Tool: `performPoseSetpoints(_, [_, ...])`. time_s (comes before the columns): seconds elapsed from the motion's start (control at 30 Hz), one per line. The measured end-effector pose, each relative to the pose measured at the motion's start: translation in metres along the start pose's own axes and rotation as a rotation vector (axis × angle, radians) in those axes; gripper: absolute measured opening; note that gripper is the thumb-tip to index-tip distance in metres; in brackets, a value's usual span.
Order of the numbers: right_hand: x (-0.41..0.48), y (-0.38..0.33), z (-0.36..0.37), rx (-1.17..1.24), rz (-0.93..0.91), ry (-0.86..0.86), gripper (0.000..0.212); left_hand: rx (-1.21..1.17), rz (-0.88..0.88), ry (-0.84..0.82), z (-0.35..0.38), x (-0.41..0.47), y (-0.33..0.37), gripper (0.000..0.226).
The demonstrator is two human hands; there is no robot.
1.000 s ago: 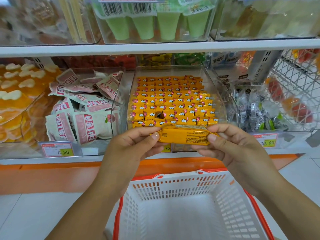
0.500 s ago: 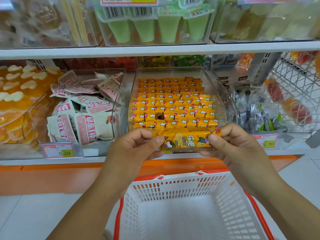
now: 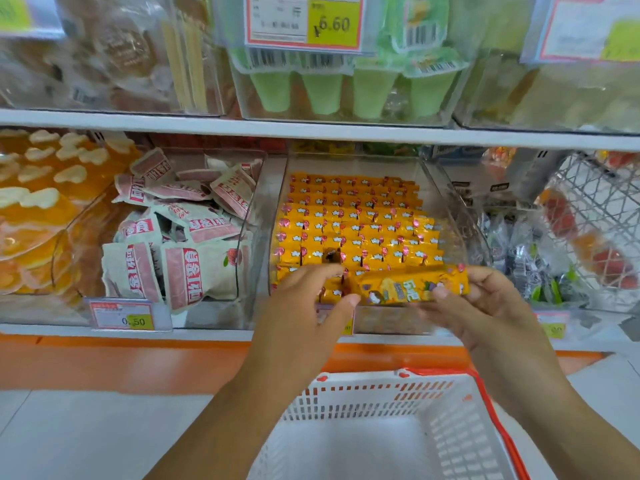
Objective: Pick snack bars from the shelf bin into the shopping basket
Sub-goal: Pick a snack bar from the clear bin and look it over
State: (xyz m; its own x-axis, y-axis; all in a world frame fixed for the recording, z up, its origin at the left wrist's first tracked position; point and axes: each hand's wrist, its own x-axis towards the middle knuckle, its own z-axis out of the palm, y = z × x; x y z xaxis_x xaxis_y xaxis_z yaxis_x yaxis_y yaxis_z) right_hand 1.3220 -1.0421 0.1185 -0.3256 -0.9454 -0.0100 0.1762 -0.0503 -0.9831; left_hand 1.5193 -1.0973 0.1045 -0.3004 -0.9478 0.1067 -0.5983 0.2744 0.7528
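A yellow snack bar [image 3: 408,287] is held level in front of the clear shelf bin [image 3: 450,216], which is packed with rows of the same yellow bars [image 3: 353,223]. My right hand [image 3: 485,306] pinches the bar's right half, thumb on the front and fingers behind. The thumb tip of my left hand [image 3: 304,306] is at the bar's left end; its fingers are loosely curled with a gap that shows the bin behind. Below both hands stands the white shopping basket [image 3: 374,396] with an orange rim; its inside looks bare.
Left of the bin is a clear bin of pink-and-white packets [image 3: 180,244], and further left orange jelly cups [image 3: 38,202]. Dark wrapped snacks [image 3: 519,258] and a wire rack [image 3: 595,216] are at right. An upper shelf [image 3: 311,131] carries green cups.
The bar has turned its printed face to me and shifted right with my right hand. My left hand has loosened from its end. The camera has tilted up slightly.
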Motion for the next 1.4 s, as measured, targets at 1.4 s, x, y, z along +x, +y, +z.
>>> performPoseSetpoints(1.4, [0.053, -0.004, 0.029, -0.686, -0.524, -0.124, 0.005, 0.210, 0.057, -0.042, 0.017, 0.026, -0.014, 0.080])
